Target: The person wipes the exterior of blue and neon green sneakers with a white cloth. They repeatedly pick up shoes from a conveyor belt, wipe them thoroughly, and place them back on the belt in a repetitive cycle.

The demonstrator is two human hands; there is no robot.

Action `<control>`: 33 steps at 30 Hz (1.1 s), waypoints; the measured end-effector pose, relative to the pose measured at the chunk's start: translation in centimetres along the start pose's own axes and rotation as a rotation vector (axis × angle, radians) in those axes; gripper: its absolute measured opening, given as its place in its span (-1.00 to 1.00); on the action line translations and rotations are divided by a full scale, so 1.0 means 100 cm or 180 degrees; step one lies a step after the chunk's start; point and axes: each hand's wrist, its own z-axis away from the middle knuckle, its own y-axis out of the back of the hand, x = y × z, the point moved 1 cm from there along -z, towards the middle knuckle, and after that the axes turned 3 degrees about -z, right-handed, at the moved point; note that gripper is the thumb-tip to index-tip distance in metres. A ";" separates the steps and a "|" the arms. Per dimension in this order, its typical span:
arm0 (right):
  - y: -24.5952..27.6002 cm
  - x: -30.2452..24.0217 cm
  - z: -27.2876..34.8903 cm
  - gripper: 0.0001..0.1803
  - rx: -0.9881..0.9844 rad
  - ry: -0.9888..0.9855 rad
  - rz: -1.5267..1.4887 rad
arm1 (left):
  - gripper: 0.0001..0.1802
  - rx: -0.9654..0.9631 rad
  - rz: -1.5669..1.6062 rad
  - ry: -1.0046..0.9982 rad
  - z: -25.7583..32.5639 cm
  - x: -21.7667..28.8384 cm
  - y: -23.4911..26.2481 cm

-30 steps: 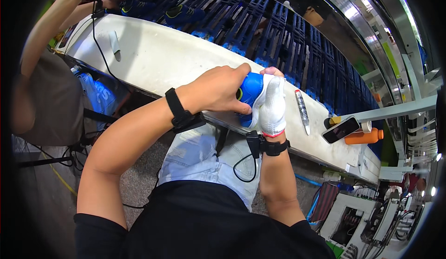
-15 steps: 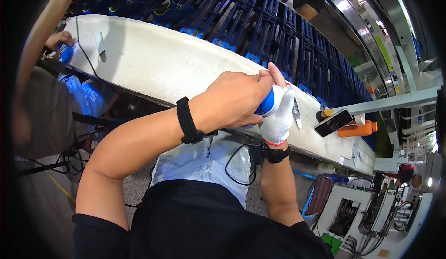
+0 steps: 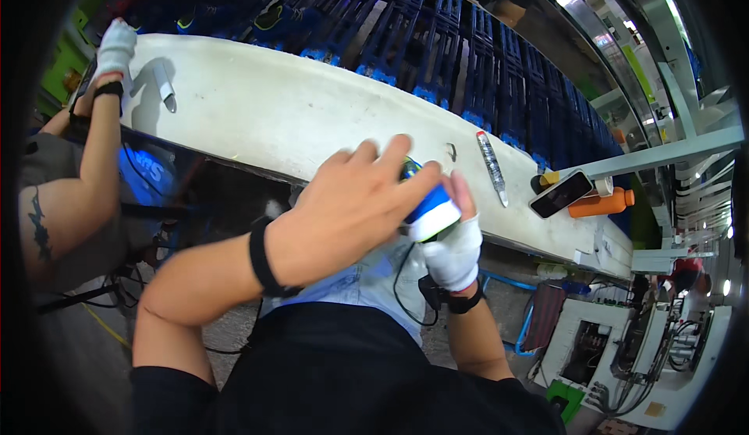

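Observation:
My left hand (image 3: 351, 201), bare and slightly blurred, spreads its fingers over the near side of a blue-and-white shoe (image 3: 437, 210) with a yellow-green edge. Some fingertips overlap the shoe, and whether they press on it cannot be told. Beneath and to the right, my right hand (image 3: 456, 252) in a white fingertip-less glove grips the shoe, which is partly hidden by both hands. Beyond them on the white ledge (image 3: 273, 107) lie a silver patterned pen-like tool (image 3: 492, 168) with a red end and a small dark curved piece (image 3: 451, 152).
A phone (image 3: 561, 194) and an orange bottle (image 3: 601, 203) rest at the right of the ledge. Blue shoes (image 3: 285, 20) sit on dark conveyor slats (image 3: 398, 29) behind. At left, a co-worker's gloved hand (image 3: 117, 47) is by the ledge, near a grey-white blade-like piece (image 3: 164, 84).
My hands have drawn nearer my body with the shoe, and my left fingers have spread from their closed grasp. The silver tool is now uncovered. The co-worker's arm has moved; a gloved hand shows.

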 end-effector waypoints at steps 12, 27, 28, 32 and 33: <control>-0.034 0.026 -0.010 -0.38 0.0090 0.1060 0.1593 | -0.09 0.0730 0.1862 0.0855 0.052 -0.042 -0.068; -0.040 0.005 -0.022 -0.59 -0.0177 0.0955 0.0943 | -0.09 0.0977 0.2354 0.0989 0.059 -0.056 -0.089; -0.040 0.013 -0.022 -0.59 -0.0172 0.1025 0.0869 | -0.09 0.0963 0.2401 0.1012 0.059 -0.056 -0.088; -0.037 0.023 -0.029 -0.52 -0.0394 0.0909 0.0668 | -0.09 0.0852 0.2376 0.1069 0.062 -0.061 -0.089; -0.038 0.021 -0.032 -0.47 -0.0261 0.0893 0.0841 | -0.09 0.0785 0.2293 0.1051 0.064 -0.061 -0.087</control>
